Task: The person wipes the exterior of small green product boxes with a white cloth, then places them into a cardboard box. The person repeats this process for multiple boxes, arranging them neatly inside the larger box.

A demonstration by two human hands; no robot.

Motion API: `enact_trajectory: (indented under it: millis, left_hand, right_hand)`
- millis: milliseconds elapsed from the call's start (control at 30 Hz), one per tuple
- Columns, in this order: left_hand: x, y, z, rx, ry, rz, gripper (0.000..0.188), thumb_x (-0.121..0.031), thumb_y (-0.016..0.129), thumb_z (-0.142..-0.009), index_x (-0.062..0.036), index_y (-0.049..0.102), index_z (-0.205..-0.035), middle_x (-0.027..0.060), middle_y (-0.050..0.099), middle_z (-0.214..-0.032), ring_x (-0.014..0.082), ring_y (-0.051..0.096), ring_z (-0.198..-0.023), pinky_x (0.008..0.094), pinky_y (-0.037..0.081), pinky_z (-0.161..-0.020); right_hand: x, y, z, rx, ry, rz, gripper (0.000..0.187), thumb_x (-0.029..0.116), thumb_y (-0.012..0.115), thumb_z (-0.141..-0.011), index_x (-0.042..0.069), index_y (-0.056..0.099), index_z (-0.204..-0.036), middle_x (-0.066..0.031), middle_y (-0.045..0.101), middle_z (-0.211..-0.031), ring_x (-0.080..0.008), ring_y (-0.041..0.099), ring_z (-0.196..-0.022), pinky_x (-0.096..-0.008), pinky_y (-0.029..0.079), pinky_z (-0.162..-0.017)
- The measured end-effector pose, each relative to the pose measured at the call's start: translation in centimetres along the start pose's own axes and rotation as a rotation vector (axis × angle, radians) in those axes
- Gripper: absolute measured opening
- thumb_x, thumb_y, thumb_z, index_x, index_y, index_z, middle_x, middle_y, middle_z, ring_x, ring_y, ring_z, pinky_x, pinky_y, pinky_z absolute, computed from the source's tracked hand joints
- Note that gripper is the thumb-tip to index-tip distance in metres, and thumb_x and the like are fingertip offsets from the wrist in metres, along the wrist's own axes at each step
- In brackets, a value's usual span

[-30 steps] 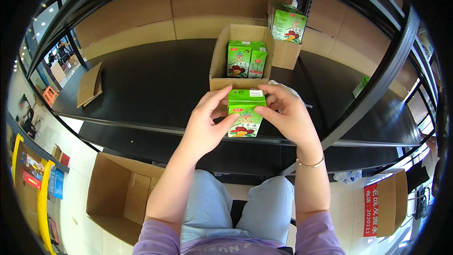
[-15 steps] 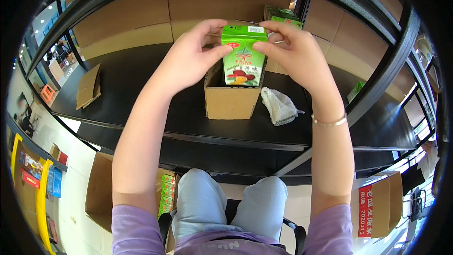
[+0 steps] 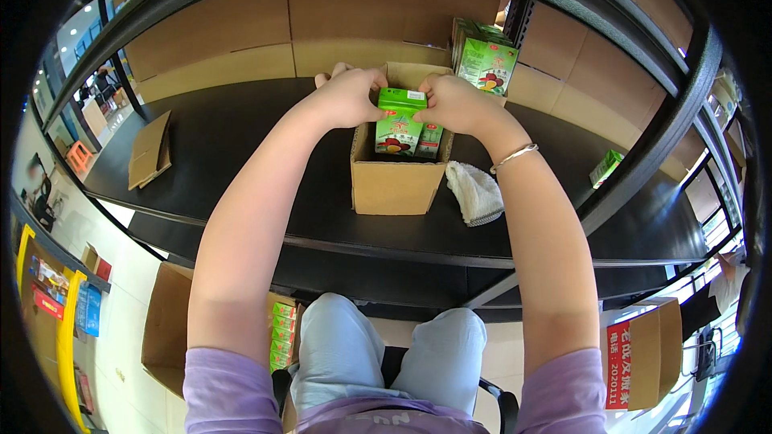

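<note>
A green snack carton (image 3: 397, 130) with fruit printed on its front stands upright inside an open cardboard box (image 3: 392, 190). My left hand (image 3: 347, 100) grips its left side near the top, thumb toward the front. On the other side my right hand (image 3: 460, 103) pinches the upper right edge, its fingertips partly behind the carton. A second green carton (image 3: 430, 141) shows beside it in the box, its top hidden under my right hand. Just right of the box lies a white cloth (image 3: 474, 193), close to my right forearm.
Several green cartons (image 3: 487, 63) stand at the back right of the black shelf (image 3: 241, 153). A small green pack (image 3: 605, 169) sits by the right post (image 3: 635, 169). Folded cardboard (image 3: 151, 151) lies at left. Cardboard boxes (image 3: 653, 358) stand below on both sides.
Both hands have lowered the green carton into the cardboard box. The second carton beside it and the stack behind have come into clearer view.
</note>
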State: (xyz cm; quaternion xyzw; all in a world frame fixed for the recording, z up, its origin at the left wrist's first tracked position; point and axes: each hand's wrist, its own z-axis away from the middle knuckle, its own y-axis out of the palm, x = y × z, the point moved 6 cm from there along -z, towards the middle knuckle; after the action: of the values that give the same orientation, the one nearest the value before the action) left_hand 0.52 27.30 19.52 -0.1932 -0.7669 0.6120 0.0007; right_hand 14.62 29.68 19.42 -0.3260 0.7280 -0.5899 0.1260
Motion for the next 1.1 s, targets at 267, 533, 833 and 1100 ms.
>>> enact_trajectory:
  millis: [267,533,833,1100]
  left_hand:
    - [-1.7,1.1,-1.0,0.001,0.037,-0.318,0.037,-0.022,0.073,-0.060,-0.0123,0.065,-0.095,0.0015,0.044,-0.118,0.0278,0.028,-0.120,0.0615,0.006,-0.099]
    - [-1.7,2.5,-2.2,0.048,0.074,-0.512,0.037,-0.028,0.070,-0.067,-0.0157,0.064,-0.102,0.0033,0.037,-0.130,0.0321,0.018,-0.129,0.0642,0.002,-0.100]
    - [-1.0,2.9,-2.1,0.037,0.042,-0.407,0.031,-0.014,0.059,-0.073,-0.0169,0.064,-0.103,0.0021,0.038,-0.131,0.0307,0.022,-0.128,0.0648,0.000,-0.099]
    - [-1.1,2.8,-1.8,0.056,0.021,-0.406,0.029,-0.023,0.065,-0.072,-0.0184,0.066,-0.100,0.0019,0.041,-0.129,0.0299,0.023,-0.127,0.0636,0.003,-0.100]
  right_hand:
    - [0.2,2.0,-0.7,0.023,-0.040,0.199,0.039,0.021,0.072,-0.065,-0.006,0.059,-0.088,-0.0210,0.057,-0.094,-0.0297,0.055,-0.093,-0.0358,0.046,-0.078]
    - [0.2,3.2,-1.2,0.105,0.152,0.299,0.039,0.022,0.070,-0.069,-0.004,0.058,-0.095,-0.0158,0.050,-0.110,-0.0305,0.055,-0.096,-0.0378,0.046,-0.080]
    - [0.1,3.5,-1.1,0.050,0.163,0.378,0.038,0.024,0.068,-0.073,0.002,0.056,-0.101,-0.0100,0.049,-0.111,-0.0281,0.058,-0.095,-0.0389,0.048,-0.077]
    - [0.3,3.8,-0.8,0.055,0.220,0.426,0.031,0.021,0.065,-0.074,0.003,0.059,-0.099,-0.0104,0.052,-0.108,-0.0263,0.058,-0.093,-0.0379,0.049,-0.077]
